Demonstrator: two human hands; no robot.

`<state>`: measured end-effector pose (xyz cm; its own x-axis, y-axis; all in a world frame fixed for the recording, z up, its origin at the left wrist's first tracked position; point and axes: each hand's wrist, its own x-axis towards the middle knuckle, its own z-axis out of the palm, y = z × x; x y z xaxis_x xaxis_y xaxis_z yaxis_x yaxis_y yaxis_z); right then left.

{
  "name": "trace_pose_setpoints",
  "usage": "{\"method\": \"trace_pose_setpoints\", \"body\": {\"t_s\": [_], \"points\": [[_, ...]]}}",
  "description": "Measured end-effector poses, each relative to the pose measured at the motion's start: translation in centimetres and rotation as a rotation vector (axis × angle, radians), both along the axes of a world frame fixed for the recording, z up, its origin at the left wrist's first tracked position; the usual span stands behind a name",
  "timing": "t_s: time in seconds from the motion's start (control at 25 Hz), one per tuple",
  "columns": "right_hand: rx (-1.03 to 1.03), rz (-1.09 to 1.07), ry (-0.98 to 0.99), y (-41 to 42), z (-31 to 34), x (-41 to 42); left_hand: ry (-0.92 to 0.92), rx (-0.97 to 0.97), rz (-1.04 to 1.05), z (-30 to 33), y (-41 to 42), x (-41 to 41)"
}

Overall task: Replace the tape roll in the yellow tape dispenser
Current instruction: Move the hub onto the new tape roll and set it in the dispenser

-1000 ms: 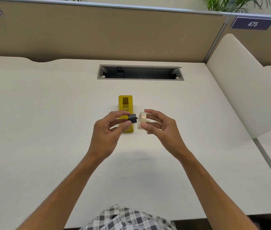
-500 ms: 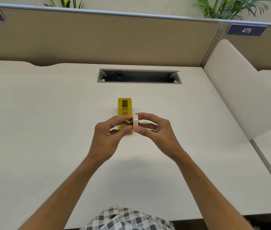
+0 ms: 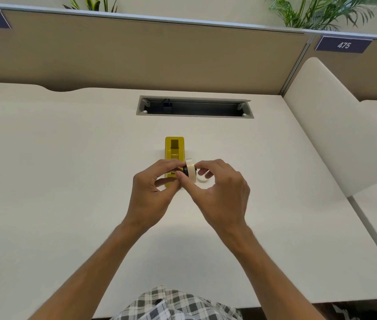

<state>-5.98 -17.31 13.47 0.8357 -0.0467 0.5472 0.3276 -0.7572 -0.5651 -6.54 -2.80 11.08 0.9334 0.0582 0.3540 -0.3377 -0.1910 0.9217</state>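
Here, on the pale table point(image 3: 67, 181), a yellow tape dispenser point(image 3: 174, 148) standing lengthwise, narrow end pointing away, with its top cradle open and showing only a dark hollow inside, no roll seated in it. Just in front of the dispenser and raised off the table, a cream tape roll point(image 3: 190, 173) held on edge, threaded onto a small black hub point(image 3: 185, 170) whose dark ends stick out on both faces. Left hand point(image 3: 154, 192) gripping the hub's left end between thumb and curled fingers, covering the dispenser's near end. Right hand point(image 3: 222, 192) pinching the roll's right side, thumb underneath and forefinger arched over the top, remaining fingers loosely curled. Just right of the dispenser, partly hidden behind the right fingers, a second whitish ring point(image 3: 202, 179) lying flat on the table; too covered to tell more. Beyond the dispenser, a grey cable tray point(image 3: 194, 106) recessed in the table, lid open, a black plug visible at its left end. Farther back, a beige partition point(image 3: 136, 54) with a dark label reading 475 point(image 3: 343, 45) to the right and green plants point(image 3: 316, 12) above. Nearest the camera, checked fabric point(image 3: 173, 306) at the table's edge.
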Motion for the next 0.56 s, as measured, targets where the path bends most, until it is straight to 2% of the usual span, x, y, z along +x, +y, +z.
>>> {"method": "trace_pose_setpoints", "body": {"t_s": [0.2, 0.36, 0.56], "points": [[0.037, -0.075, 0.059, 0.55, 0.62, -0.17, -0.080, 0.054, 0.040, 0.14, -0.68, -0.25], [0.047, -0.076, 0.047, 0.71, 0.84, -0.19, -0.076, 0.212, 0.034, 0.24, -0.74, 0.12], [0.048, -0.081, 0.036, 0.93, 0.38, -0.11, -0.058, 0.162, 0.028, -0.13, -1.07, 0.24]]}}
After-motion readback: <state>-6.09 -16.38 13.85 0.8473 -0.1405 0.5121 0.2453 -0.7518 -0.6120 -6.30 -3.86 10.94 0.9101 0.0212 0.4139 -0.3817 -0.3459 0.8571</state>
